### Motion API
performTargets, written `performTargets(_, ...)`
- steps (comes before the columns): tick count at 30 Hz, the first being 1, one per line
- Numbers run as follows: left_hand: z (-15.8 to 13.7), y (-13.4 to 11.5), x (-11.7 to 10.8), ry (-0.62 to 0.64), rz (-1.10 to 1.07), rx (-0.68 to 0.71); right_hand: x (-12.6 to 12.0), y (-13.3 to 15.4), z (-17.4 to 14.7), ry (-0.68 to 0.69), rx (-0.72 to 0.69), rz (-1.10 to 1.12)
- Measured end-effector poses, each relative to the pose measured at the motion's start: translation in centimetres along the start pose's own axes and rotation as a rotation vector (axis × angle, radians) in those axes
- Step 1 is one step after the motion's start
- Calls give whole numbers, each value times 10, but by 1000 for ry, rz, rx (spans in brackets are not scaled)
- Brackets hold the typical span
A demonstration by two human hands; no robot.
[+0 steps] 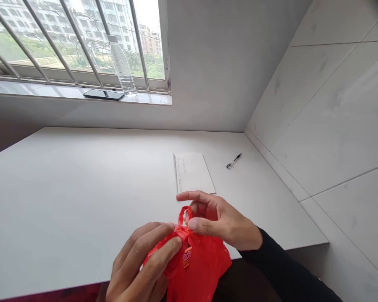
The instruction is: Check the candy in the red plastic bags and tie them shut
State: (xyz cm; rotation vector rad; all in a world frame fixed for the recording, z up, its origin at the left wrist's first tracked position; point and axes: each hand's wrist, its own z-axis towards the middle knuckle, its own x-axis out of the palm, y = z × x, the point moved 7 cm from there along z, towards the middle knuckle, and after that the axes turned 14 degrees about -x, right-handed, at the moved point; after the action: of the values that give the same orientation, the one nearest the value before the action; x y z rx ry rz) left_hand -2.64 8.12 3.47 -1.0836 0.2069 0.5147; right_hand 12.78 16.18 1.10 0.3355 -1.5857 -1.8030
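Note:
A thin red plastic bag (197, 268) hangs at the table's front edge, gathered at its top. A small loop of the bag stands up from the gathered part, and a small printed mark shows just below it. My left hand (145, 260) pinches the gathered plastic between thumb and fingers. From the other side, my right hand (217, 218) holds the bag by the loop, its thumb against the plastic and its index finger stretched out above. The tips of the other right fingers are partly hidden behind the loop. What the bag contains, if anything, cannot be made out.
On the white table (97, 180) lie an open notebook (193, 174) with writing along its left side and a black pen (234, 161). A water bottle (122, 67) and a dark phone (103, 95) rest on the sill of a barred window. Tiled wall (334, 126) borders the right.

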Motion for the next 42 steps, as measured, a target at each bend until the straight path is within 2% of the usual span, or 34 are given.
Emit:
performTargets(3, -4, -11, -4, -10, 127, 156, -9, -2, -11, -136, 49, -103)
performTargets(5, -10, -8, -12, -38, 107, 124, -22, -4, -24, -243, 87, -185)
performTargets(7, -22, 2, -22, -55, 76, 26, -43, -5, -36, -354, 72, -301)
performTargets(10, -47, 24, -46, -153, 65, -215, -79, -11, -54, -544, 67, -471)
performTargets(13, -72, 49, -68, -266, -42, -530, -88, -24, -60, -557, 105, -444)
performTargets(16, -87, 68, -64, -257, -315, -809, -70, -31, -53, -472, 62, -300)
performTargets(18, -92, 74, -49, -201, -540, -944, -51, -34, -47, -407, 65, -231)
performTargets(21, -98, 74, -21, -73, -804, -1085, -18, -33, -42, -283, 85, -241)
performTargets(23, -100, 73, -6, 1, -906, -1135, 12, -25, -39, -124, 56, -309)
performTargets(25, -99, 73, 2, 29, -953, -1148, 51, -15, -37, 113, -12, -400)
performTargets(28, -94, 78, 4, 2, -968, -1146, 104, -4, -40, 452, -149, -478)
performTargets(30, -93, 80, 2, -18, -973, -1151, 124, -4, -43, 565, -222, -454)
performTargets(36, -101, 73, -6, 17, -1003, -1186, 144, -27, -49, 614, -439, -290)
performTargets(40, -114, 67, -2, 96, -1073, -1257, 160, -39, -48, 569, -514, -238)
performTargets(42, -121, 69, -4, 89, -1096, -1278, 170, -42, -47, 600, -500, -243)
